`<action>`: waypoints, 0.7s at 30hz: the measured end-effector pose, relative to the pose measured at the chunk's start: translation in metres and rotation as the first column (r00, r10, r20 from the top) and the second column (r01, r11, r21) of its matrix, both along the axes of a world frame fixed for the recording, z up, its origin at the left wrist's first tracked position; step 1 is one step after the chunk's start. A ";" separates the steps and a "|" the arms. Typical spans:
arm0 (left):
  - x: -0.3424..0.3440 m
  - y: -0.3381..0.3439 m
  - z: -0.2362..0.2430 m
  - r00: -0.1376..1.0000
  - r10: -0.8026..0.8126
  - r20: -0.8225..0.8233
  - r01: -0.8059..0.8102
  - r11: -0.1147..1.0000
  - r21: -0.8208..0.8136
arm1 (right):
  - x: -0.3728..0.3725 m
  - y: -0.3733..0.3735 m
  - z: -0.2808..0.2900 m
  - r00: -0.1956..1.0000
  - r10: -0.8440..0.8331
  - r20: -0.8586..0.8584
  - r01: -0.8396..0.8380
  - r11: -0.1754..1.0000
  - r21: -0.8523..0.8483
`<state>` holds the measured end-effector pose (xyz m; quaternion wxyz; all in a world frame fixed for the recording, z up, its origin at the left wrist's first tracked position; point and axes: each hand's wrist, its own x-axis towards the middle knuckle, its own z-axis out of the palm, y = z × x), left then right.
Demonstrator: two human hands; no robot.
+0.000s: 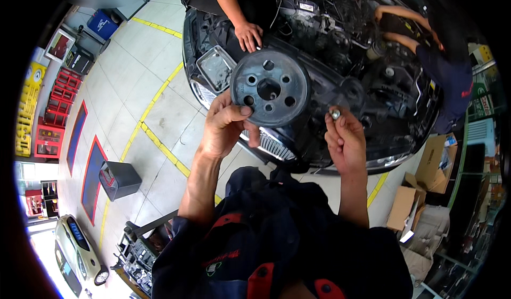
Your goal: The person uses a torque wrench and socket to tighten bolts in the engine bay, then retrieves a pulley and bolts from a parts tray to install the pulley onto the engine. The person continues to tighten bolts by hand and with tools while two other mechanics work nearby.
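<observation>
My left hand (226,123) grips a round dark pulley (261,107) by its lower left edge, thumb on its face and fingers behind. The pulley has a large central hole ringed by several smaller holes, and its face is turned toward me. To the right, my right hand (346,139) pinches a small silvery bolt (335,114) between thumb and fingertips, apart from the pulley. Both hands are raised in front of a dark car (351,128) with its engine bay exposed. The pulley hides part of the car's front.
One person's hand (248,35) rests by a metal tray (215,67) on the car's front. Another person (444,80) reaches into the engine (319,19) from the right. A grey bin (121,180), a tool cart (139,259) and cardboard boxes (407,203) stand around.
</observation>
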<state>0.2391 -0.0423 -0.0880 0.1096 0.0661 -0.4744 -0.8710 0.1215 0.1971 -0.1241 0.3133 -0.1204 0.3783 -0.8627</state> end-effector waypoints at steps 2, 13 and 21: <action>-0.019 -0.019 0.004 1.000 -0.024 -0.016 0.024 1.000 -0.001 | -0.014 -0.003 -0.006 1.000 -0.001 0.014 0.001 1.000 -0.016; -0.112 -0.101 0.027 0.973 -0.218 -0.072 0.202 0.964 -0.175 | -0.036 -0.059 0.015 0.899 -0.348 -0.265 0.418 0.862 0.288; -0.168 -0.133 0.026 0.932 -0.362 0.009 0.344 0.878 -0.333 | -0.065 -0.179 0.073 0.225 -0.213 -0.951 0.876 0.471 0.102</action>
